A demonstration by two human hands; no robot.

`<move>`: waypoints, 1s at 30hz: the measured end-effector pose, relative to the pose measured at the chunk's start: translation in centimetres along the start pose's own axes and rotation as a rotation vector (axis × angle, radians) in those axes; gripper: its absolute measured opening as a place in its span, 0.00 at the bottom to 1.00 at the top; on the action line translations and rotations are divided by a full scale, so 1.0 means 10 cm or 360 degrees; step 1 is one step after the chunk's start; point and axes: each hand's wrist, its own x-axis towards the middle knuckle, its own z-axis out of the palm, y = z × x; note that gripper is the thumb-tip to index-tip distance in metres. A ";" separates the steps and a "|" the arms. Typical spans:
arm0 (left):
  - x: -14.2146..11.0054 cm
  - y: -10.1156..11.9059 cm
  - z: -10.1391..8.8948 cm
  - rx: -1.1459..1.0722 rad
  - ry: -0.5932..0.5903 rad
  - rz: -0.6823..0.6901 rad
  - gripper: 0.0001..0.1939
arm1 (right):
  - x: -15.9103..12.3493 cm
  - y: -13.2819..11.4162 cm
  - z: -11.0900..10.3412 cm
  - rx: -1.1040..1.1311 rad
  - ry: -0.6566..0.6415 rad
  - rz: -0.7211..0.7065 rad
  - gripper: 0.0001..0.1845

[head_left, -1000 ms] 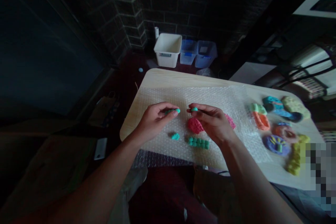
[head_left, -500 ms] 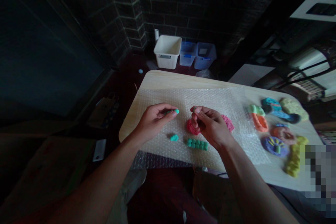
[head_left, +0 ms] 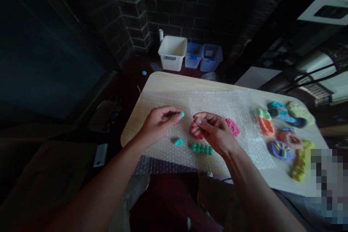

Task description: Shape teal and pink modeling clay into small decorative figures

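Note:
My left hand (head_left: pixel 163 121) is closed on a lump of green modelling clay (head_left: pixel 182 114), which pokes out past the thumb and fingertips. A short gap to the right, my right hand (head_left: pixel 213 128) pinches a tiny bit of green clay between thumb and forefinger, mostly hidden by the fingertips. Below the hands, a loose turquoise-green clay lump (head_left: pixel 178 141) lies on bubble wrap (head_left: pixel 168 101). Beside it sits a block of small green clay balls (head_left: pixel 202 148) set in two rows. Pink clay (head_left: pixel 233 127) shows behind my right hand, and a red-pink piece is partly covered by its fingers.
Along the right of the wooden table (head_left: pixel 163 79) lie several shaped clay pieces, among them an orange and green one (head_left: pixel 265 125), a purple disc (head_left: pixel 281 151) and a yellow strip (head_left: pixel 300 163). A white bin (head_left: pixel 172 56) and blue clear boxes (head_left: pixel 210 59) stand beyond the far edge.
My right hand has moved a little left and down, closer to the left hand, and covers more of the red-pink piece. My left hand keeps its hold on the green clay.

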 end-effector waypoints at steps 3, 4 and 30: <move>0.00 0.01 0.00 0.0021 0.0004 0.0002 0.15 | -0.01 0.00 0.00 0.0042 -0.0013 0.0016 0.15; 0.00 0.01 0.00 0.0017 0.0003 0.0004 0.15 | 0.00 0.00 0.01 0.0055 -0.0032 0.0013 0.14; -0.01 0.03 -0.02 -0.1004 -0.0173 -0.0371 0.11 | 0.02 0.10 0.00 -0.0210 0.0201 -0.0037 0.22</move>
